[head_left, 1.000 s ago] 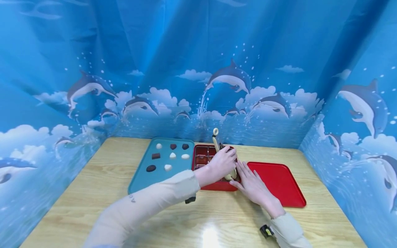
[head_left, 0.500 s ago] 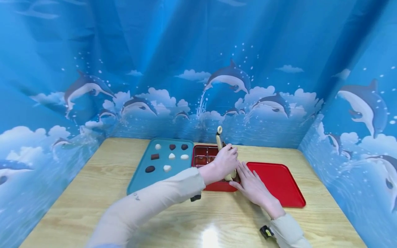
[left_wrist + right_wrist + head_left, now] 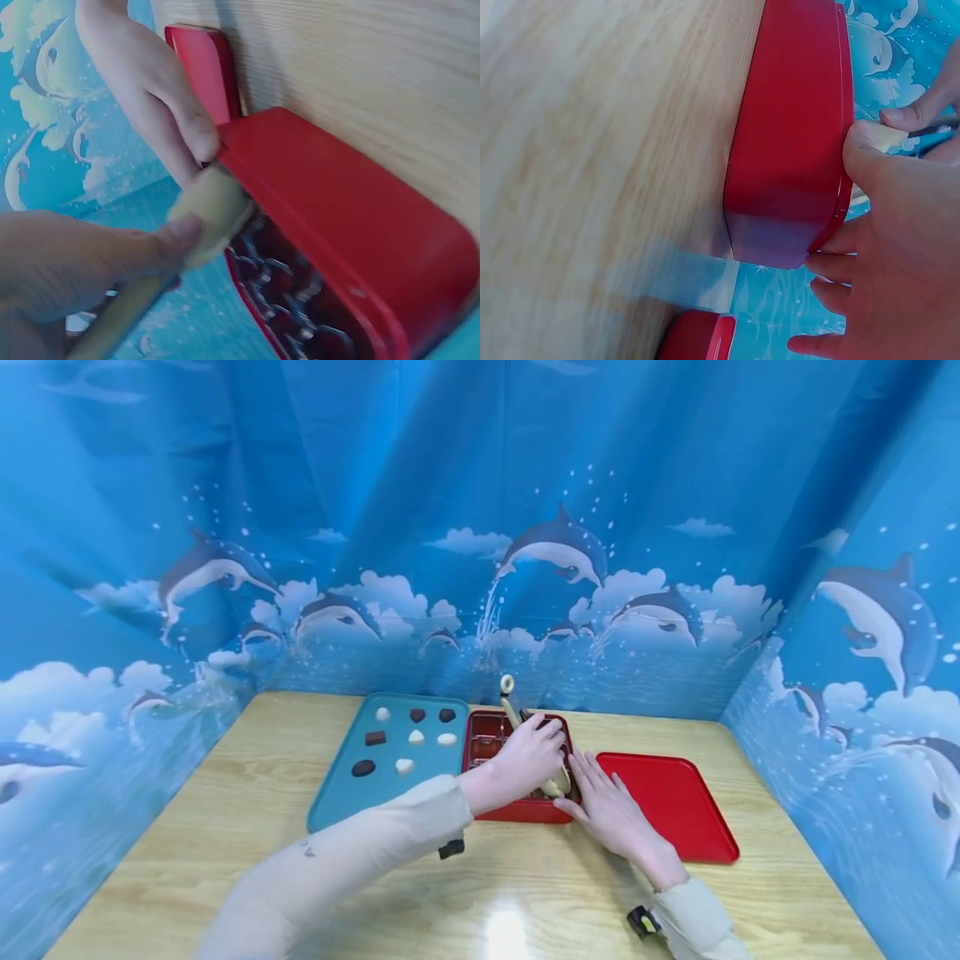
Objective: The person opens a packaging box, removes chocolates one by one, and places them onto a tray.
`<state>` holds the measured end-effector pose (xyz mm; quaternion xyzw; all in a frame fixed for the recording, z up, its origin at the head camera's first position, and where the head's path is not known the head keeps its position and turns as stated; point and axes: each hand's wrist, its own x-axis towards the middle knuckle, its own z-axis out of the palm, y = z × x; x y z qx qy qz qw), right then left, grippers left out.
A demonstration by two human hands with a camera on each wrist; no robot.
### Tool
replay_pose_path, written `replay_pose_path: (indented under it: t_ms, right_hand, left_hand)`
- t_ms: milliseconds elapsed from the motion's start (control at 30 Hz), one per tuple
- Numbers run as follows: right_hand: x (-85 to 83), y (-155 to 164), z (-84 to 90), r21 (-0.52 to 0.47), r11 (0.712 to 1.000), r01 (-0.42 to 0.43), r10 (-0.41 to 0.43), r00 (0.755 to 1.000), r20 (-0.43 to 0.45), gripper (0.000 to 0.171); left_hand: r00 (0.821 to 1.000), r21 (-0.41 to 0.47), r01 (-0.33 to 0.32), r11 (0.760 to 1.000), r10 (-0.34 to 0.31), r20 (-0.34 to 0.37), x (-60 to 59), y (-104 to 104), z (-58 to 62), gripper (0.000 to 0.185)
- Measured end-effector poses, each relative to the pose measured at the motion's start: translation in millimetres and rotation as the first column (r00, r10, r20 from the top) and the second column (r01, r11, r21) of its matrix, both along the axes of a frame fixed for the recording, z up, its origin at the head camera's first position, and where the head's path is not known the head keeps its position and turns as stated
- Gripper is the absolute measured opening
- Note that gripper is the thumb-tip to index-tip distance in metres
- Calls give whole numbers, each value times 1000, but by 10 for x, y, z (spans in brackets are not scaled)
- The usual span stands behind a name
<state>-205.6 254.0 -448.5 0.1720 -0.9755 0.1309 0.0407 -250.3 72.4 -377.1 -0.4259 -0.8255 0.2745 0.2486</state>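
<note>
Now the left hand [image 3: 528,753] grips a cream-coloured spatula [image 3: 512,703], its blade down in the red box [image 3: 517,811] at the table's middle. Just right, the right hand [image 3: 609,806] lies with straight fingers against the box's right wall, between it and the red tray [image 3: 678,802].

cream spatula [image 3: 553,781] tilted, blade tip inside red compartment box [image 3: 517,811] — ringed handle end up

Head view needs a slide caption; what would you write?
Left hand grips a cream tool over the red box; right hand steadies it.
</note>
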Motion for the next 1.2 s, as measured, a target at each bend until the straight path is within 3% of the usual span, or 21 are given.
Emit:
replay_pose_path:
  t_ms: [167, 267, 533, 800, 967, 1200]
  right_hand:
    - [8, 22, -7, 4, 1000, 2, -2, 1000, -20, 79]
    - [13, 37, -9, -1, 1000, 5, -5, 1000, -26, 79]
    - [17, 38, -25, -13, 1000, 5, -5, 1000, -14, 81]
    - [15, -17, -41, -6, 1000, -17, 17, 1000, -24, 80]
    - [8, -17, -41, 2, 1000, -16, 16, 1000, -21, 80]
    - [-20, -7, -37, -2, 1000, 5, -5, 1000, -10, 82]
  left_hand:
    - [999, 67, 22, 998, -24, 29, -25, -165, -53, 26]
    - [999, 69, 18, 997, -20, 33, -42, -178, -23, 26]
    - [999, -129, -37, 991, 39, 17, 3, 89, 176, 30]
    - [994, -247, -90, 965, 101, 35, 58, 294, 144, 33]
    - [995, -189, -83, 979, 91, 38, 50, 281, 66, 32]
    - [999, -100, -34, 994, 32, -18, 59, 165, -44, 32]
